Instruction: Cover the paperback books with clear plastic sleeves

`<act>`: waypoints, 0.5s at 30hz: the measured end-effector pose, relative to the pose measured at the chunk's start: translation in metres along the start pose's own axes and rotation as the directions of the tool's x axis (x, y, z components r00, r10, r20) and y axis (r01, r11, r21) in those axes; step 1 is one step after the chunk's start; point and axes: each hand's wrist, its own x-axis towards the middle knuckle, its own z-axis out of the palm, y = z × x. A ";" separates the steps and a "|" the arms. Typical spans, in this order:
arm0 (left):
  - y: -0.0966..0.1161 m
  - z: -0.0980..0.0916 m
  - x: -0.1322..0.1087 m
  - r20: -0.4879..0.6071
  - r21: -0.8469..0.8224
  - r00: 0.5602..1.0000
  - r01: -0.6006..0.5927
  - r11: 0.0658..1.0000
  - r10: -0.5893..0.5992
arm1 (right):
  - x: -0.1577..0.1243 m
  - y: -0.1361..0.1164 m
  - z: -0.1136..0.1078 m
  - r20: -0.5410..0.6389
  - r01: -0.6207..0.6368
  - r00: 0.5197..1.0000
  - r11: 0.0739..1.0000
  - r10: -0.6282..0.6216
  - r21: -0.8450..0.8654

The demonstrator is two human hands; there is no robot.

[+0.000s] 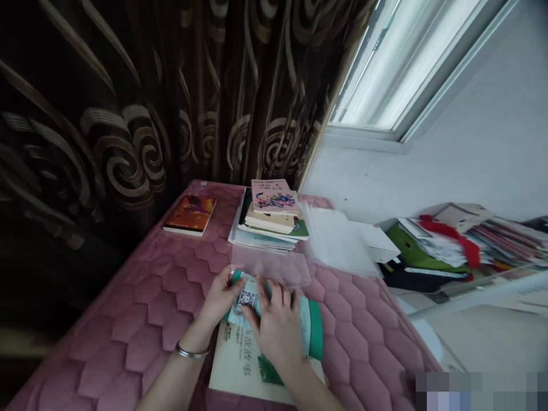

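Observation:
A cream book [229,371] with green artwork lies on the pink quilted surface in front of me. Across its upper part is a pale cover flap [309,319] with green ends and a QR code. My left hand [221,298], a metal bangle on its wrist, pinches the flap's upper left corner between thumb and fingers. Spread flat, my right hand [278,322] presses on the middle of the flap and hides part of it. A clear plastic sheet [274,262] sticks out beyond the flap's far edge.
Behind the plastic sheet stands a stack of books [274,228]. An orange book [190,215] lies at the back left, and clear plastic sheets [336,242] lie to the right. Dark curtains [205,85] hang behind; a cluttered shelf [454,245] is at the right.

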 end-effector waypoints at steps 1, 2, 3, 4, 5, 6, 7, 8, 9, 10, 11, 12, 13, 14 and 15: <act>-0.001 0.000 0.000 0.001 0.016 1.000 -0.014 1.000 0.014 | 0.000 0.000 0.000 -0.011 0.006 1.000 1.000 -0.006 0.000; -0.001 0.000 0.000 -0.002 0.027 1.000 -0.028 0.999 0.028 | 0.000 0.000 0.000 -0.025 0.012 1.000 1.000 -0.012 0.001; -0.002 -0.001 0.000 -0.004 0.034 0.999 -0.039 0.999 0.039 | 0.000 0.001 -0.001 -0.042 0.018 0.999 1.000 -0.018 0.005; -0.002 -0.001 0.000 -0.006 0.041 0.999 -0.046 0.998 0.046 | 0.000 0.002 -0.002 -0.062 0.023 0.998 1.000 -0.022 0.012; -0.002 -0.001 0.001 -0.009 0.048 0.999 -0.049 0.998 0.050 | 0.000 0.004 -0.005 -0.082 0.025 0.996 0.999 -0.023 0.021; -0.002 -0.001 0.001 -0.018 0.059 0.998 -0.052 0.997 0.053 | 0.000 0.007 -0.007 -0.104 0.020 0.994 0.999 -0.016 0.031; -0.002 -0.002 0.002 -0.033 0.073 0.998 -0.055 0.996 0.058 | 0.001 0.011 -0.010 -0.128 0.002 0.992 0.999 0.003 0.041; -0.002 -0.002 0.002 -0.056 0.090 0.996 -0.062 0.994 0.067 | 0.002 0.016 -0.013 -0.156 -0.030 0.987 0.998 0.037 0.046; -0.002 -0.002 0.003 -0.082 0.108 0.993 -0.072 0.992 0.081 | 0.003 0.022 -0.015 -0.185 -0.078 0.979 0.996 0.085 0.046; -0.002 -0.002 0.004 -0.107 0.122 0.990 -0.082 0.989 0.095 | 0.005 0.030 -0.016 -0.216 -0.138 0.965 0.989 0.145 0.046; -0.002 -0.002 0.004 -0.129 0.131 0.986 -0.091 0.987 0.108 | 0.007 0.039 -0.016 -0.246 -0.205 0.946 0.977 0.211 0.051; -0.003 -0.002 0.005 -0.146 0.134 0.982 -0.097 0.986 0.116 | 0.009 0.048 -0.014 -0.267 -0.271 0.923 0.960 0.278 0.065; -0.003 -0.002 0.005 -0.156 0.134 0.980 -0.100 0.986 0.121 | 0.011 0.058 -0.010 -0.279 -0.331 0.897 0.939 0.344 0.094; -0.002 -0.001 0.005 -0.162 0.133 0.979 -0.103 0.986 0.124 | 0.013 0.068 -0.006 -0.272 -0.379 0.874 0.915 0.403 0.139; -0.002 -0.001 0.005 -0.161 0.132 0.979 -0.107 0.985 0.127 | 0.015 0.078 -0.001 -0.250 -0.410 0.856 0.890 0.451 0.201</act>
